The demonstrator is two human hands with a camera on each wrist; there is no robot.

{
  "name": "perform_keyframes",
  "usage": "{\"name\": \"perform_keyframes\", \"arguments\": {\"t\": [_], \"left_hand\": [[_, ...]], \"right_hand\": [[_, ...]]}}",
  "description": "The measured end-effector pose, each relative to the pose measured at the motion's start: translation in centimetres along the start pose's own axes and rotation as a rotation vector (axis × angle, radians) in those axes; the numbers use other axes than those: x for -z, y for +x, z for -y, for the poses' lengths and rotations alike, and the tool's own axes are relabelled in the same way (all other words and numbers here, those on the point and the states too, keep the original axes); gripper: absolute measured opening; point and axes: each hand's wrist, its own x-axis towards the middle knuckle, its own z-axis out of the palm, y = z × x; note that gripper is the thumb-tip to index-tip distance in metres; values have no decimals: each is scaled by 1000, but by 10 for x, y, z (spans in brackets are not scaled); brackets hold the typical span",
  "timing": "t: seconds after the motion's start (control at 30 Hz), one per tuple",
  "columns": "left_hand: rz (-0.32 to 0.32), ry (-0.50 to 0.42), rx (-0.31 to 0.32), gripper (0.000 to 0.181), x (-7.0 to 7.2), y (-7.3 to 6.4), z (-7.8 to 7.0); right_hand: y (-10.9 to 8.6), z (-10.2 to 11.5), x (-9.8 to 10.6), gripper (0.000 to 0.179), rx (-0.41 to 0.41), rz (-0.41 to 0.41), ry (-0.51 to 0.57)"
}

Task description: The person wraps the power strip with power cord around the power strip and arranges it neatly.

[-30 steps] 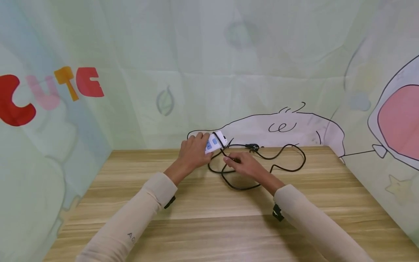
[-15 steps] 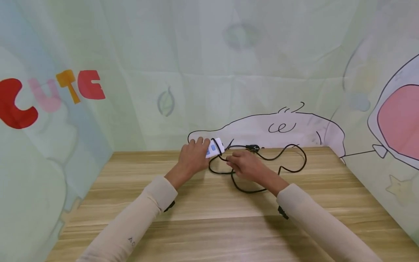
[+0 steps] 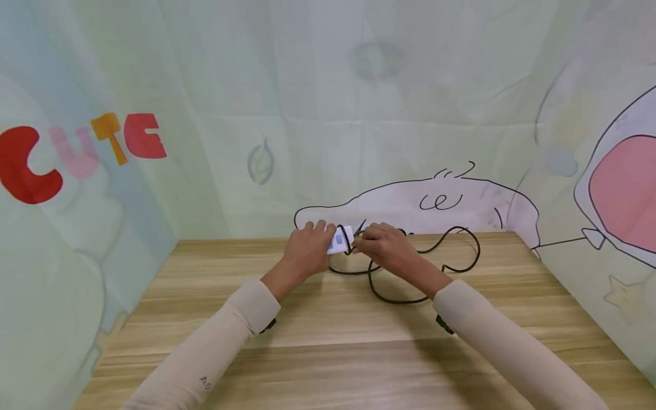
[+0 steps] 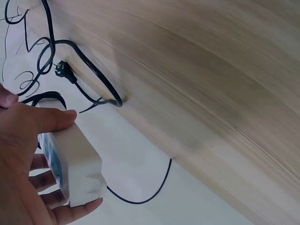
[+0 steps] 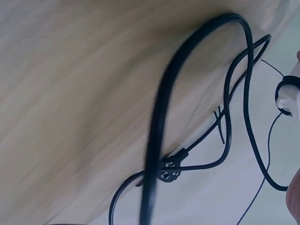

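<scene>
My left hand [image 3: 307,247] grips a white power strip [image 4: 82,157] with blue socket faces, thumb on one side and fingers on the other in the left wrist view. A turn of black cord [image 3: 400,302] passes around the strip's right end. Close beside that end, my right hand [image 3: 386,245] pinches the cord between thumb and fingers. Much of the right hand lies outside the right wrist view, where the cord [image 5: 161,98] arcs large across the front. The cord's black plug [image 5: 169,171] rests near the table's back edge, mostly hidden behind the right hand in the head view.
Loose cord loops spread over the wooden table [image 3: 328,364] in front of and right of the right hand. A printed cloth backdrop [image 3: 230,159] rises at the table's back edge and along both sides.
The power strip has come down slightly and tilts less. My right hand has moved back and up beside the strip's end with the cord, now covering most of the plug.
</scene>
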Motion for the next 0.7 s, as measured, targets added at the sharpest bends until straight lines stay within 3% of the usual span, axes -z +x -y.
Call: {"name": "perform_keyframes", "arguments": {"t": [0.4,0.7], "left_hand": [[12,28,-100,43,8,0,-4],[18,29,-146,49,11,-5,0]], "right_hand": [[14,-4,6,15,-87,21,140],[26,-17,5,11,17,104,254]]}}
